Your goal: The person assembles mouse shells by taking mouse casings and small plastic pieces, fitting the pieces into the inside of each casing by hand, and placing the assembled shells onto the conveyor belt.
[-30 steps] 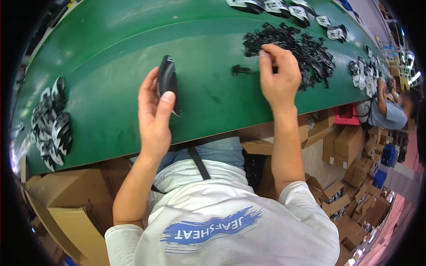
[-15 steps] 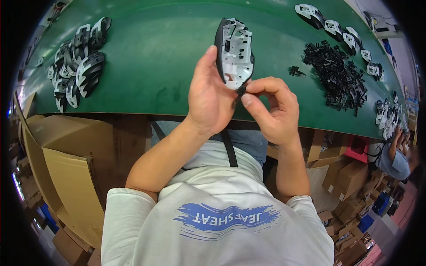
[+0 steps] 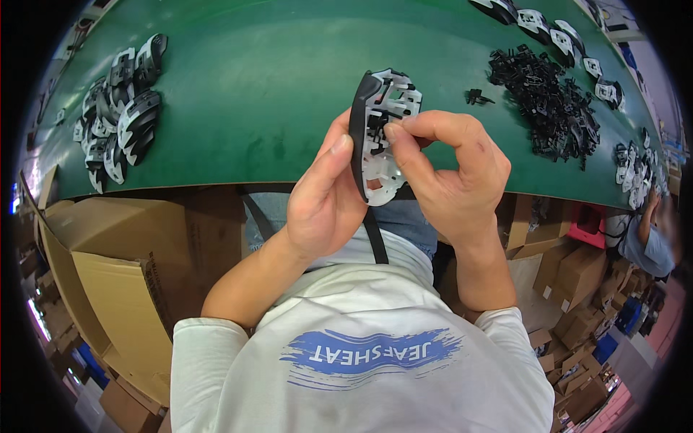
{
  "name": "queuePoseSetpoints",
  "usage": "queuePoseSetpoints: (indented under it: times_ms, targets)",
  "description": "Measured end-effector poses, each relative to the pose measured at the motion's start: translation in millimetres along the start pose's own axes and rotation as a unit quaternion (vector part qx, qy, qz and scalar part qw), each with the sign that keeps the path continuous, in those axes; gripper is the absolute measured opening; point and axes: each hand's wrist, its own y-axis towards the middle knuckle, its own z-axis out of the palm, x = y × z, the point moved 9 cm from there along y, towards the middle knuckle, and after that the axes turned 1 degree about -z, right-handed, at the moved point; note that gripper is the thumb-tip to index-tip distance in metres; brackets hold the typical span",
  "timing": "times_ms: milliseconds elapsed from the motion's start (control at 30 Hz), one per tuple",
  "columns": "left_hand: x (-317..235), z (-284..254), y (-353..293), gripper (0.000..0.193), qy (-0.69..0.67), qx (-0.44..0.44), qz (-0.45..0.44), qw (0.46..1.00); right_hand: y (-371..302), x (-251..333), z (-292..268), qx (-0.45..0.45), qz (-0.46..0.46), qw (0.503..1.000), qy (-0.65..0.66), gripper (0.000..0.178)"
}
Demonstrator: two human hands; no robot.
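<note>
A computer mouse shell (image 3: 382, 175), black outside and white inside, is tilted on its side above the near edge of the table. My left hand (image 3: 321, 198) grips it along its black side, with the thumb at the rim. The hollow inside with its ribs and openings faces right. Inside it, near the middle, sits a small black plastic part (image 3: 377, 131). My right hand (image 3: 462, 162) pinches this part between thumb and forefinger; the fingertips hide some of it.
Stacked mouse shells (image 3: 119, 108) lie at the left of the green table (image 3: 253, 86). To the right are a heap of small black parts (image 3: 545, 105), one loose black part (image 3: 478, 97) and more shells (image 3: 534, 25). Cardboard boxes (image 3: 108, 281) stand below. A co-worker (image 3: 646, 242) is at far right.
The shell has come closer to me and turned on its side. My right hand has moved the small black part from the shell's near end up into its inside.
</note>
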Motion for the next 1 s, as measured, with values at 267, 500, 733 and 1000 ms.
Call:
queuePoseSetpoints:
  times_ms: [267, 500, 733, 1000]
  targets:
    - [4.0, 8.9, -4.1, 0.063, 0.12, -0.015, -0.037, 0.992, 5.6, -5.5, -2.3, 0.085, 0.043, 0.995, 0.021, 0.025]
    - [9.8, 4.3, -6.1, 0.064, 0.123, -0.014, -0.054, 0.991, -2.7, -5.3, -1.9, 0.102, 0.095, 0.99, 0.039, 0.032]
    - [13.7, 16.1, -8.7, 0.061, -0.015, -0.055, -0.098, 0.994, -31.9, -51.0, -0.5, 0.033, 0.296, 0.905, 0.305, 0.042]
    - [-3.6, 0.5, -15.4, 0.051, 0.318, -0.135, -0.044, 0.937, -35.0, -37.4, 7.1, 0.108, 0.275, 0.932, 0.21, 0.048]
